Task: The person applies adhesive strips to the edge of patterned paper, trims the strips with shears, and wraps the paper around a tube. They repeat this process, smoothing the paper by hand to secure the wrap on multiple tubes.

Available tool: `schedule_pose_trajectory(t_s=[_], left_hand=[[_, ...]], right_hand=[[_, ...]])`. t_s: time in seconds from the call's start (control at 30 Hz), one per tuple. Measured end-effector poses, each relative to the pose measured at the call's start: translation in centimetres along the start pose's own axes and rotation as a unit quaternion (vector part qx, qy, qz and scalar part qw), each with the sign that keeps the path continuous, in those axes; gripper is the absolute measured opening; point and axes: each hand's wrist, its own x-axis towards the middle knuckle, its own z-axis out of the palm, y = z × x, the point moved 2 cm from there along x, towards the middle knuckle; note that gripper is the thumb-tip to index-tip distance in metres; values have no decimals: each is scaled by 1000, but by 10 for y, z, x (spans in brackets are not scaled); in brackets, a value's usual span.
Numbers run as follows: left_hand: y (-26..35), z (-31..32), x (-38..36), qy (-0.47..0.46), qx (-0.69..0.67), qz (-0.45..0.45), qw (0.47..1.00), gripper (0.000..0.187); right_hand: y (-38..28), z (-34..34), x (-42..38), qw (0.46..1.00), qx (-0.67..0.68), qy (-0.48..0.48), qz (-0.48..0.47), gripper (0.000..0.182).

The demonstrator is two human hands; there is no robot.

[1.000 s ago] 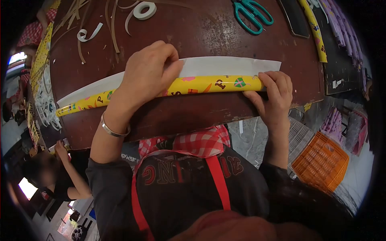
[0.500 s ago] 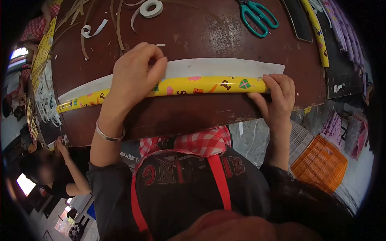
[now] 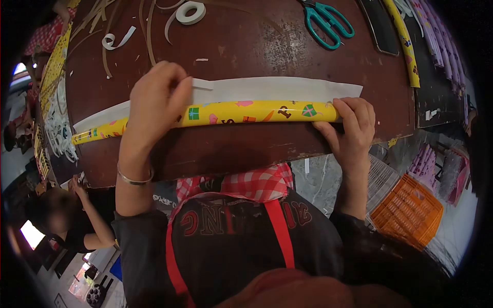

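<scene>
A roll of yellow printed wrapping paper (image 3: 226,112) lies across the near part of the table, its white underside showing as a long flap (image 3: 277,88) along the far side. My left hand (image 3: 155,102) is over the roll's left half, fingers curled and thumb pressed in. From its thumb and fingertips a narrow white strip (image 3: 203,84) runs onto the flap; the fingertips themselves are partly hidden. At the roll's right end, my right hand (image 3: 354,123) grips it, thumb on the near side and fingers on top.
Teal-handled scissors (image 3: 328,25), a white tape roll (image 3: 190,13) and a curled white strip (image 3: 117,38) lie farther back on the brown table (image 3: 231,51). A dark flat object (image 3: 381,31) is at right. An orange crate (image 3: 411,210) stands below; a co-worker's arm (image 3: 95,215) shows at lower left.
My left hand has moved left along the roll, and a short white strip now shows at its fingertips. The right hand keeps its grip on the right end.
</scene>
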Motion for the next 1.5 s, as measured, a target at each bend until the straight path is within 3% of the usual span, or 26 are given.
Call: schedule_pose_trajectory(t_s=[0.2, 0.27, 0.33, 0.47, 0.53, 0.63, 0.73, 1.03, 1.37, 1.5], left_hand=[[-105, -62, -50, 116, -31, -228, 966, 19], [-145, -77, -65, 141, 34, -196, 970, 19], [-151, -83, -69, 109, 104, -277, 949, 19], [-116, -74, -48, 71, 176, -298, 936, 15], [-100, -62, -30, 161, 183, -89, 966, 11], [-28, -23, -3, 71, 63, 54, 994, 18], [19, 10, 10, -6, 36, 210, 977, 24], [33, 28, 18, -64, 105, 277, 953, 43], [22, 21, 17, -19, 157, 303, 940, 30], [28, 29, 24, -30, 63, 268, 961, 24]], right_hand=[[0, 0, -2, 1000, 2, 2, -3, 48], [0, 0, -2, 1000, 2, 2, -6, 48], [0, 0, -2, 1000, 2, 1, -4, 49], [0, -1, -1, 1000, 5, -3, -3, 49], [0, -1, -1, 1000, -2, -1, -6, 49], [1, -1, -1, 1000, 5, -6, -3, 49], [2, 0, -2, 1000, 3, -2, -5, 50], [2, 0, -3, 1000, 6, -2, -3, 49], [1, 1, -2, 1000, 7, -1, 0, 50], [2, 1, -1, 1000, 5, 4, -2, 50]])
